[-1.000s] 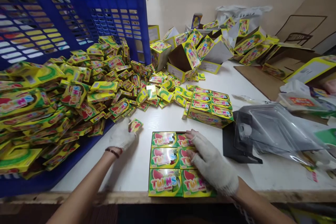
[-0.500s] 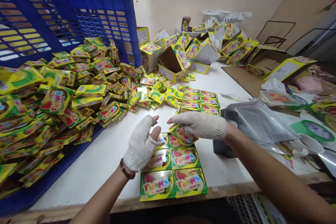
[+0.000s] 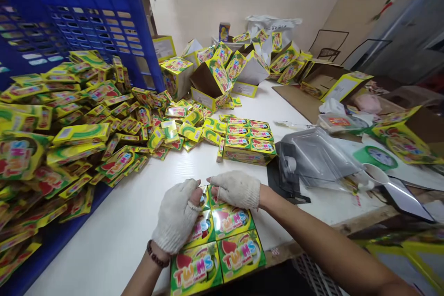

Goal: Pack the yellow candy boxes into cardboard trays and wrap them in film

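Note:
Small yellow-green "TWINS" candy boxes (image 3: 231, 218) lie face up in a two-column block near the table's front edge. My left hand (image 3: 177, 215), in a white fingerless knit glove, bends along the block's left side, its thumb over the far left box. Gloved the same way, my right hand (image 3: 238, 189) curls over the far right corner, fingers on the far boxes. The fingertips of both hands nearly meet at the far end, partly covering the far row. Behind them stands another packed block of candy boxes (image 3: 249, 141).
A blue plastic crate (image 3: 147, 62) on its side spills a heap of loose candy boxes (image 3: 114, 162) at left. Open cartons (image 3: 211, 81) stand along the back. To the right are a clear plastic tray (image 3: 315, 155), a green tape roll (image 3: 376, 157) and a phone (image 3: 409, 200).
My right hand has lowered the tilted candy box it held onto the far end of the block. Both hands have come closer together, and the view has shifted right.

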Demonstrator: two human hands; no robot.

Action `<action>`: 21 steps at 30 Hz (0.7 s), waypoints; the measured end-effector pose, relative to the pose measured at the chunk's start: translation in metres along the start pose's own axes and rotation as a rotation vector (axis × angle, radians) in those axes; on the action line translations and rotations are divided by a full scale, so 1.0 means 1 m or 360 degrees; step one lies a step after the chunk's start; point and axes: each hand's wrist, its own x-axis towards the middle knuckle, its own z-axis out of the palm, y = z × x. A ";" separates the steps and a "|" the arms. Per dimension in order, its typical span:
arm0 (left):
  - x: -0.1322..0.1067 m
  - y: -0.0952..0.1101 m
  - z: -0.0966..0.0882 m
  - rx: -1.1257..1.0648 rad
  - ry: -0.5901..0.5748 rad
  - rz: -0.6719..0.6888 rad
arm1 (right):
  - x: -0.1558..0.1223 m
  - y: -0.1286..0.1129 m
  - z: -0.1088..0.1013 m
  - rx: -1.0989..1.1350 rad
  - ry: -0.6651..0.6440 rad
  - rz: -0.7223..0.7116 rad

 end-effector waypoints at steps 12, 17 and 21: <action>0.001 0.011 -0.004 0.0534 -0.0207 0.0165 | -0.005 -0.015 0.002 -0.0190 0.0204 0.0088; 0.004 0.007 0.001 0.0714 -0.0125 0.0179 | 0.010 -0.005 0.008 0.0024 0.0064 0.0322; 0.012 0.008 0.010 0.0873 0.0110 0.0515 | 0.018 -0.001 0.024 0.0056 0.0412 0.0269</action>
